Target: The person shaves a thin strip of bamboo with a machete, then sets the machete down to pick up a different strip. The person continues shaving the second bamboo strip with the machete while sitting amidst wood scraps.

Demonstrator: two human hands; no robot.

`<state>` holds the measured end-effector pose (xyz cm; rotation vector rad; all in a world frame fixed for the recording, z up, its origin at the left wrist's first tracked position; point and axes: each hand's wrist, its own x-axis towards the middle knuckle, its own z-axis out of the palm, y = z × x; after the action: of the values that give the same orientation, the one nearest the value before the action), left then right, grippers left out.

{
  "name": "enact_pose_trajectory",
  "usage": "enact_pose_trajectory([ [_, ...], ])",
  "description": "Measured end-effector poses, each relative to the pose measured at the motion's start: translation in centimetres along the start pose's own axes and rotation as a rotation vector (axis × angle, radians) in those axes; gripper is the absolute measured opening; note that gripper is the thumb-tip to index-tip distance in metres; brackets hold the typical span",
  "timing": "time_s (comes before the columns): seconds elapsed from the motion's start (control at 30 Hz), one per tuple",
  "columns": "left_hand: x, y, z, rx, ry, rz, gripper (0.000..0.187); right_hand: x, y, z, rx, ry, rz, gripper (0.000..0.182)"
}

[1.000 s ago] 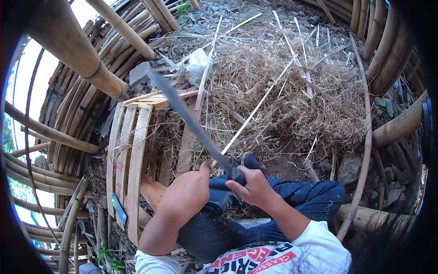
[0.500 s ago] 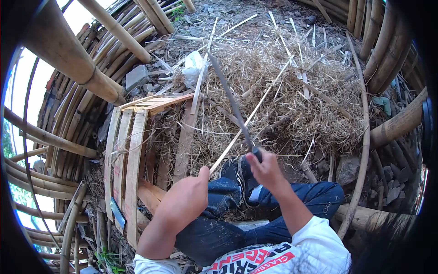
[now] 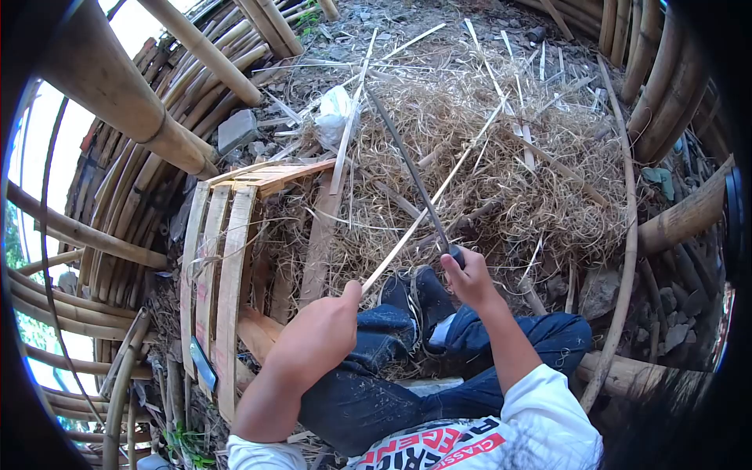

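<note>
My left hand (image 3: 325, 325) is closed around the near end of a long, pale bamboo strip (image 3: 462, 161), which points up and to the right. In my right hand (image 3: 473, 279) is the dark handle of a long, narrow blade (image 3: 403, 153) that slants up to the left. Blade and strip cross a little above my right hand. Below both hands are my bent legs in dark jeans (image 3: 368, 399), with dark shoes (image 3: 429, 298) just beyond.
A wooden slatted crate (image 3: 235, 274) stands at the left, with a phone (image 3: 204, 364) on its side. Curly shavings (image 3: 548, 180) cover the ground ahead. A white plastic bag (image 3: 334, 113), a grey block (image 3: 236, 131) and bamboo poles (image 3: 627, 235) lie around.
My right hand has shifted slightly right and down with the blade, whose tip is a little further right. My left hand has barely moved.
</note>
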<state>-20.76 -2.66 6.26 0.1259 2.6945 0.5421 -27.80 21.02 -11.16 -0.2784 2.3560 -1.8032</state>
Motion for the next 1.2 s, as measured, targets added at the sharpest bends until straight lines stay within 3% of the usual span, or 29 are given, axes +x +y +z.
enact_pose_trajectory([
  [0.1,0.5,0.2,-0.2,0.009,-0.023,0.008,0.014,0.7,0.0,-1.1,-0.114,0.022,-0.073,0.051],
  [0.23,0.3,1.6,-0.8,0.017,-0.053,-0.011,0.016,-1.4,-4.0,0.2,-0.12,0.028,-0.005,0.051],
  [0.33,0.6,1.3,-0.6,0.003,-0.084,-0.027,0.019,-3.8,-5.4,2.6,-0.082,-0.025,-0.082,0.048],
  [0.4,0.9,0.6,-0.2,0.007,-0.077,-0.012,0.02,-4.5,-5.9,3.4,-0.212,-0.105,-0.3,0.044],
  [0.7,0.7,-0.3,0.4,0.027,0.055,-0.025,0.021,-0.8,-3.1,0.6,-0.312,-0.12,-0.158,0.047],
  [0.77,0.7,-0.8,0.9,-0.017,0.057,0.056,0.021,0.2,-1.1,-0.8,-0.133,-0.033,0.036,0.047],
  [0.8,1.1,-0.7,1.0,-0.034,0.037,0.044,0.02,0.9,2.0,-1.5,-0.156,-0.017,0.012,0.047],
  [0.9,0.8,-0.2,0.9,-0.021,0.018,0.036,0.018,1.2,0.9,-2.9,-0.381,-0.005,-0.122,0.049],
  [1.07,0.4,-0.1,0.3,-0.027,-0.034,-0.002,0.019,-0.3,-2.0,-1.8,-0.357,-0.037,-0.094,0.046],
  [1.2,0.8,-0.9,1.3,-0.018,-0.007,0.083,0.022,-3.4,-5.7,1.2,-0.282,-0.101,-0.107,0.043],
])
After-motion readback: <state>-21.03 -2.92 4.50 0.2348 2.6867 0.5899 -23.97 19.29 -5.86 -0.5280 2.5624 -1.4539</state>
